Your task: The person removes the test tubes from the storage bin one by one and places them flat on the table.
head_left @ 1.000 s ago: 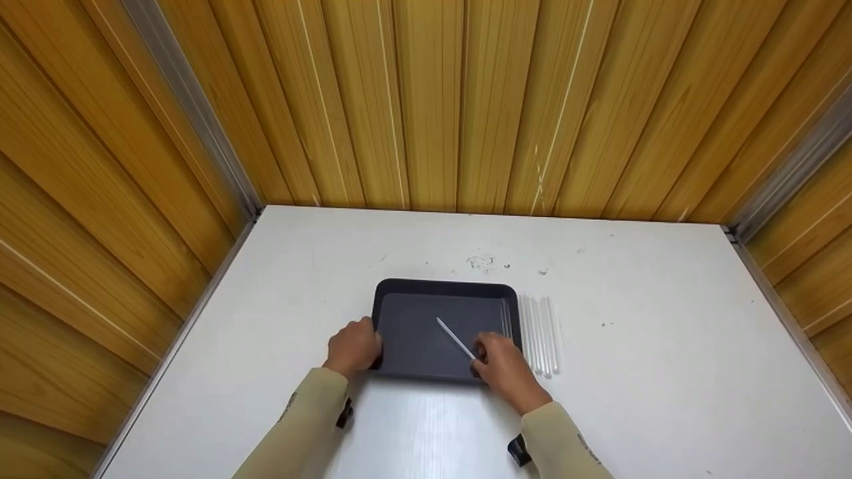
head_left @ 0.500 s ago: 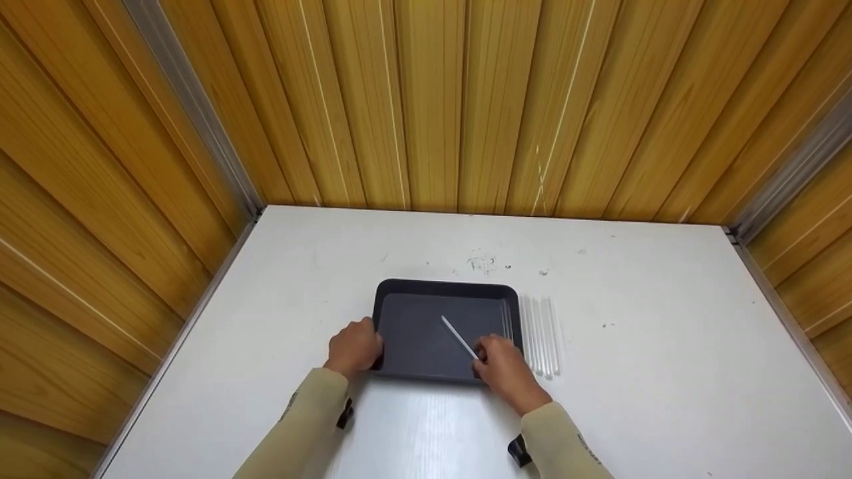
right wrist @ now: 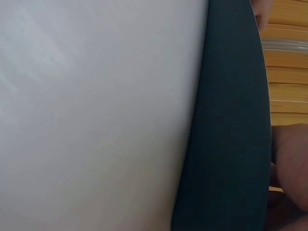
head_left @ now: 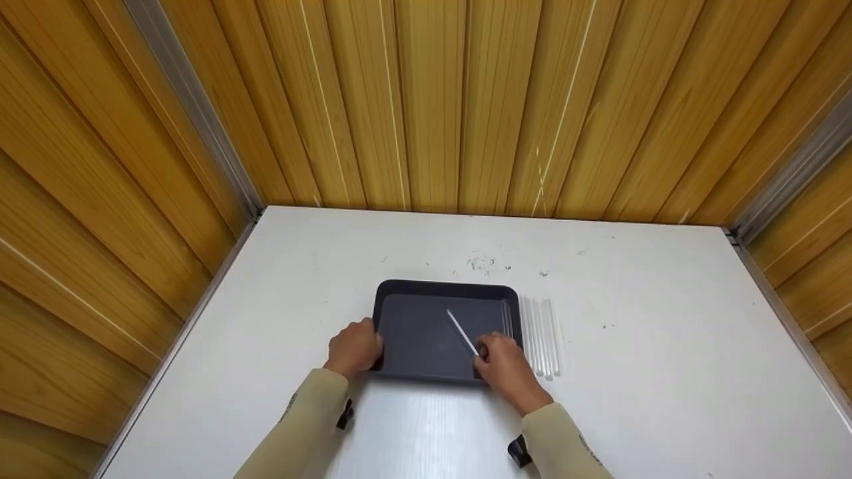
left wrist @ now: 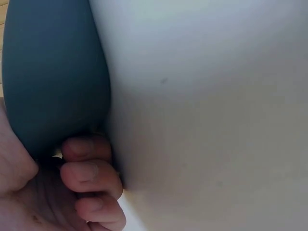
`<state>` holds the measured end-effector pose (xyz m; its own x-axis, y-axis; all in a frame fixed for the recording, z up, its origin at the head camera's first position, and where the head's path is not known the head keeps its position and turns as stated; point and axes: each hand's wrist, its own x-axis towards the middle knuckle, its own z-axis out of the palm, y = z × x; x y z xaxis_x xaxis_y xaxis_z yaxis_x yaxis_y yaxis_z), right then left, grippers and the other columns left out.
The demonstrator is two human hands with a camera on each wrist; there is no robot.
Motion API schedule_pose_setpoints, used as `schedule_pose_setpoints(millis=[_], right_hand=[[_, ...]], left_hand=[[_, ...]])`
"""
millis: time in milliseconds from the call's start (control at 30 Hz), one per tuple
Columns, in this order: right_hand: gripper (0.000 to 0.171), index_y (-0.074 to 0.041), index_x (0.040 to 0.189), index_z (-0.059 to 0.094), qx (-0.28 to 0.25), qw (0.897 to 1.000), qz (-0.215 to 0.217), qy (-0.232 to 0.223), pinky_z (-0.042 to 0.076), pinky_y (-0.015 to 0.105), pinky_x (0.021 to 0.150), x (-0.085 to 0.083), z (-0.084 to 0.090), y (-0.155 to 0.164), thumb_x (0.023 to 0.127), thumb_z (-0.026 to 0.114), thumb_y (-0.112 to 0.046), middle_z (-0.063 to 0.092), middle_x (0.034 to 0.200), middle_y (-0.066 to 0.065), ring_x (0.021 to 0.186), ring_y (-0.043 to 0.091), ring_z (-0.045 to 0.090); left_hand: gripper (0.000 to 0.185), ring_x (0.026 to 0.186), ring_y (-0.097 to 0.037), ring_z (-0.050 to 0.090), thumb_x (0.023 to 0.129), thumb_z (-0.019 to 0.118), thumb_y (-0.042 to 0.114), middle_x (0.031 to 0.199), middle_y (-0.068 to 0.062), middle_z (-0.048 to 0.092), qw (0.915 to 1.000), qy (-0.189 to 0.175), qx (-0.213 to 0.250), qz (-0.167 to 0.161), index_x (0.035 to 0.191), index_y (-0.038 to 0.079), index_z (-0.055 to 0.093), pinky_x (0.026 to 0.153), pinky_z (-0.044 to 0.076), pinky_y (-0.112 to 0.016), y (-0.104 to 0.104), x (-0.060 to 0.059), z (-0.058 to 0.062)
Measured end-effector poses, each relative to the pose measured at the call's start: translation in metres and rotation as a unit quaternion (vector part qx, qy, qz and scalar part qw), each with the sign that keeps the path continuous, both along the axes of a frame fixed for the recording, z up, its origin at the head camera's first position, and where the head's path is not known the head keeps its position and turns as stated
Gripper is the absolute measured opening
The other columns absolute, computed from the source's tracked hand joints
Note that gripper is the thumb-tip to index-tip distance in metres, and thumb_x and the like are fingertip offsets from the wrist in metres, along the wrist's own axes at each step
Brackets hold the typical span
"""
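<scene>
A dark grey rectangular tray (head_left: 426,339) lies on the white table, its raised wall also close in the left wrist view. My left hand (head_left: 355,346) grips the tray's left wall near the front corner; in the left wrist view its fingers (left wrist: 86,175) curl at the wall. Over the tray's front right part, my right hand (head_left: 502,366) pinches a thin, whitish straw-like tube (head_left: 460,330) between thumb and fingers. The tube slants toward the far left, its free end above the tray floor. In the right wrist view the tray wall hides most of this hand.
Several clear tubes (head_left: 542,336) lie side by side on the table (head_left: 639,372), just right of the tray. Thin tubes (head_left: 506,318) also lie along the tray's right inner side. Wood-patterned panels (head_left: 426,106) stand behind the table and at both sides.
The free end of the tube in my right hand has swung a little to the right and away from me. My left hand and the tray stay in place.
</scene>
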<state>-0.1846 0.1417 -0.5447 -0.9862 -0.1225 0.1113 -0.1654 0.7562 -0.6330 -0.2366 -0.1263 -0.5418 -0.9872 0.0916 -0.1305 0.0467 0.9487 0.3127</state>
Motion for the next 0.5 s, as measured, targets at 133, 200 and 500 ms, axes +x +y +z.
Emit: schedule_pose_setpoints(millis=[133,200,500], right_hand=[[0.009,0.0,0.091,0.066,-0.009,1.0,0.001,0.0,0.045,0.026,0.063,0.0002,0.0017,0.0007,0.083,0.069,-0.002,0.056,0.078,0.0,0.071,0.01,0.051],[0.01,0.0,0.092,0.067,-0.01,1.0,0.0,-0.001,0.046,0.026,0.063,0.0001,0.0023,0.0013,0.083,0.069,-0.002,0.056,0.078,0.001,0.071,0.01,0.051],[0.016,0.002,0.098,0.067,-0.02,1.0,-0.01,-0.003,0.048,0.027,0.064,0.0008,0.0047,0.0034,0.083,0.069,-0.002,0.058,0.08,0.001,0.072,0.01,0.053]], left_hand=[[0.022,0.077,-0.035,0.066,0.093,0.051,0.019,0.087,-0.019,0.066,1.0,0.003,-0.004,-0.001,0.098,-0.001,0.06,0.065,0.051,-0.049,-0.0001,-0.0003,0.0003],[0.023,0.077,-0.035,0.066,0.092,0.051,0.019,0.087,-0.019,0.066,1.0,0.002,-0.005,0.0,0.098,-0.001,0.06,0.065,0.051,-0.048,-0.0003,-0.0004,0.0002],[0.024,0.079,-0.035,0.066,0.093,0.05,0.019,0.088,-0.019,0.066,1.0,0.0,-0.001,-0.003,0.099,-0.001,0.06,0.066,0.051,-0.049,-0.0012,-0.0018,-0.0019]])
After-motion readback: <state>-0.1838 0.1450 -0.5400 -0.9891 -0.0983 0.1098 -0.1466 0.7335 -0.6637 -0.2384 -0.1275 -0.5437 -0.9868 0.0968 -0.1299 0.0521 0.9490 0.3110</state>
